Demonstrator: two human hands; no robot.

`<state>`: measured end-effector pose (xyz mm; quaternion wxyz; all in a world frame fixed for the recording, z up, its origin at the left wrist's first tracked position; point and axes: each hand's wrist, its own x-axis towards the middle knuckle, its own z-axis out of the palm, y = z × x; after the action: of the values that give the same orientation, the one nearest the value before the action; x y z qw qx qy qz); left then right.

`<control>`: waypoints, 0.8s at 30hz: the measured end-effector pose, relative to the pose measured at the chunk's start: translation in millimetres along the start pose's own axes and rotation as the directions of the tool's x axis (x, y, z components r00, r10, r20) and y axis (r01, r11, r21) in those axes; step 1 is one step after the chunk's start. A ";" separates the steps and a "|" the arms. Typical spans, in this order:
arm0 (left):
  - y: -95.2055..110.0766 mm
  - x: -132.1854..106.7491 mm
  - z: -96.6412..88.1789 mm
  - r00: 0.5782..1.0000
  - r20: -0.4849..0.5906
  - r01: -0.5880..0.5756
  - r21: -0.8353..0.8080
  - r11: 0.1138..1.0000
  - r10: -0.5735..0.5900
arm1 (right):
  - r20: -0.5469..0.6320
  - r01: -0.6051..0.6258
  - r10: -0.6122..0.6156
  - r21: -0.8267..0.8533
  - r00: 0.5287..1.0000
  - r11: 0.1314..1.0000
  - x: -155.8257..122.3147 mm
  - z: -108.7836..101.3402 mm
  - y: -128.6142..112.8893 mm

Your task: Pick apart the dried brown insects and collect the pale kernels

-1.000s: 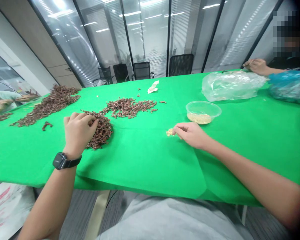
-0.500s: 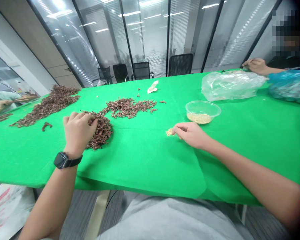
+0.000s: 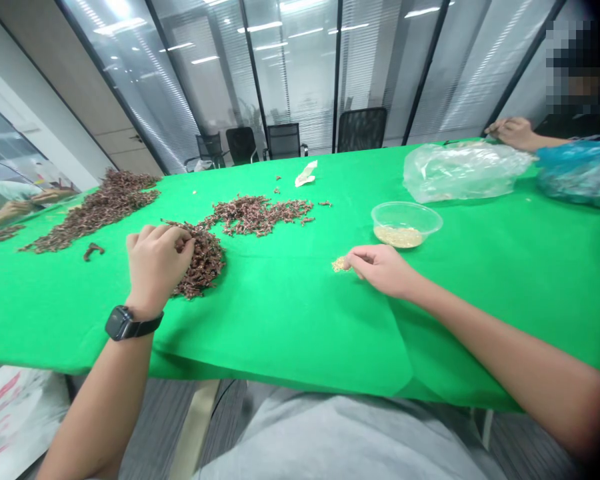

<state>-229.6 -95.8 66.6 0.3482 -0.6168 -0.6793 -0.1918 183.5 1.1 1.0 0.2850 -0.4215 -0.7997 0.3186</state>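
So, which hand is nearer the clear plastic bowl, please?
Right: the right hand sits just in front of the bowl; the left hand is far off, at the brown pile.

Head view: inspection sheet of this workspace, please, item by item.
surface: green cloth over the table.
job's things: brown pieces in heaps; small heap of pale grains; more grains in a clear bowl.
clutter: clear bag, blue bag, paper scrap.
hands: left hand, with black watch, touches the nearest brown heap; right hand rests beside the pale heap.
cables: thin black cable below the table edge.
surroundings: glass wall, black chairs, co-worker's hand at the table.
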 end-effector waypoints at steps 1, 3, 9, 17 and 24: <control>0.3 -0.2 -0.6 1.000 0.002 -0.005 0.003 1.000 0.005 | 0.000 -0.001 0.001 0.001 1.000 1.000 0.0 0.1 0.0; 0.7 -0.6 -1.9 1.000 0.012 -0.029 0.010 1.000 0.029 | -0.001 -0.004 0.004 0.000 1.000 1.000 -0.1 0.1 -0.3; 0.7 -1.3 -2.2 0.998 0.033 -0.057 -0.029 0.998 0.058 | 0.000 -0.008 0.008 -0.001 1.000 1.000 -1.2 -0.4 -1.7; 0.0 -2.0 1.7 0.990 0.030 -0.137 -0.029 0.990 0.138 | 0.010 -0.011 0.011 0.015 1.000 1.000 -0.7 0.3 -2.3; -0.7 -3.0 7.8 0.986 0.034 -0.165 -0.012 0.986 0.166 | 0.005 -0.005 0.005 0.020 1.000 1.000 -0.8 0.4 -2.0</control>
<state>-232.1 -92.6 59.3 0.3483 -0.6759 -0.6308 -0.1546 182.6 -0.6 2.1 0.2864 -0.4199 -0.7961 0.3284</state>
